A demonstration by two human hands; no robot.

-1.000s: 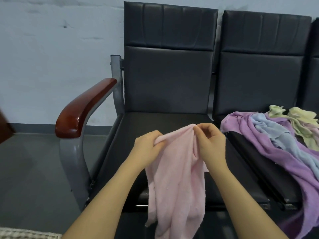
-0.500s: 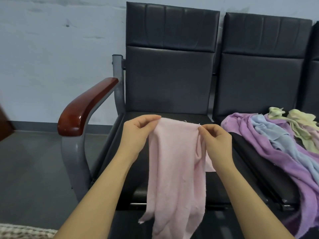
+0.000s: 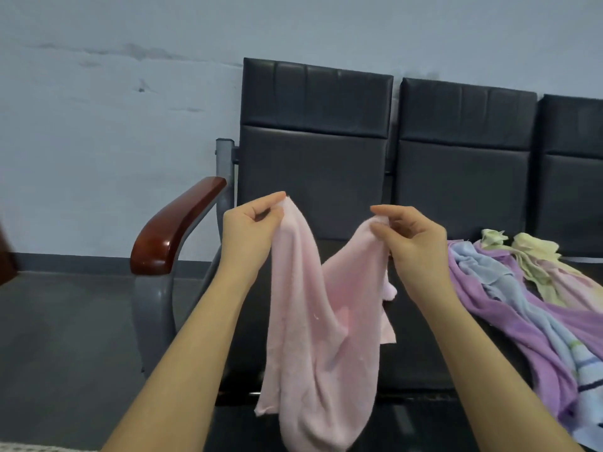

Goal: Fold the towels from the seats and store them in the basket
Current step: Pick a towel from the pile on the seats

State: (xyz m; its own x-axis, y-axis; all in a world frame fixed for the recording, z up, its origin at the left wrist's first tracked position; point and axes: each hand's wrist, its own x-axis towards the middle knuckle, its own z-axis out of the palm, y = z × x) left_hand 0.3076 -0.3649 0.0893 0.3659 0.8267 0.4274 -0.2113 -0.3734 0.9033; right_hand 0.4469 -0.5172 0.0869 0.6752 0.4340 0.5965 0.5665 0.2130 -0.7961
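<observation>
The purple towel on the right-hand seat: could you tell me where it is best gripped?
Probably pinch the purple towel at its upper end near the seat back, coming from above: that end lies bare, while the blue towel covers its middle and its lower end hangs over the seat edge.

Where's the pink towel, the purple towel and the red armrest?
pink towel [image 3: 303,321], head view, hanging middle
purple towel [image 3: 489,308], head view, strip on the seat
armrest [image 3: 176,230], head view, glossy top

Lighting: soft, even, cool daylight tone; moderate brightness. Shadows faint, diffuse. Glare: one small highlight on the wooden armrest [image 3: 169,244] at 9 o'clock. Focus: mildly soft throughout. Distortion: wide-angle bending of lines toward 3 and 9 o'clock edges.
</observation>
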